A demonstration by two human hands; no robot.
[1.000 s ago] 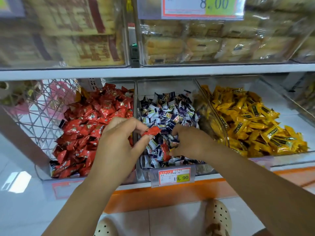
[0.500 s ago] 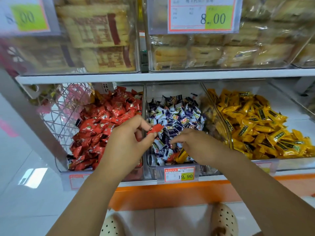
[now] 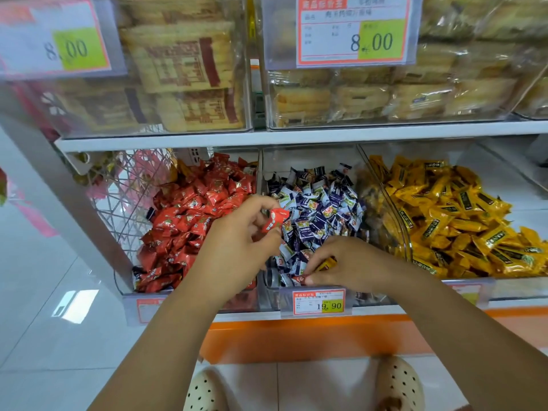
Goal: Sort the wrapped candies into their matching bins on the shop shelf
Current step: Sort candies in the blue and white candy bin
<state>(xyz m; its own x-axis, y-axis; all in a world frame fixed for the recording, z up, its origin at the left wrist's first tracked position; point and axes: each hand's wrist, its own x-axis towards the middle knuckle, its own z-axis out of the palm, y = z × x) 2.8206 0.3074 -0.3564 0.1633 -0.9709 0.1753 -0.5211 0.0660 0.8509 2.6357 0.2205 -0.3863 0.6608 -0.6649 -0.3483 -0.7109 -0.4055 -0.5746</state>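
sorting looked midway: left hand (image 3: 237, 247) pinched a red candy (image 3: 274, 221), right hand (image 3: 350, 262) seemingly clamped a yellow candy (image 3: 327, 263), neither binned yet.

Top-left white price tag w/ green patch (image 3: 55, 40) was blurred & cut off by the left edge; only "8.00" read. Small print on the orange-framed price tag (image 3: 353, 31) at top centre was too soft to read. Right hand (image 3: 347, 262) covered most of a yellow-wrapped candy (image 3: 328, 263); just one end showed. Left hand (image 3: 234, 244) pinched a red-wrapped candy (image 3: 275, 220); its palm side was hidden. Left forearm hid pt of the low red-framed tag (image 3: 145, 308). Cream perforated clogs (image 3: 398, 384) were cut off at the bottom edge.
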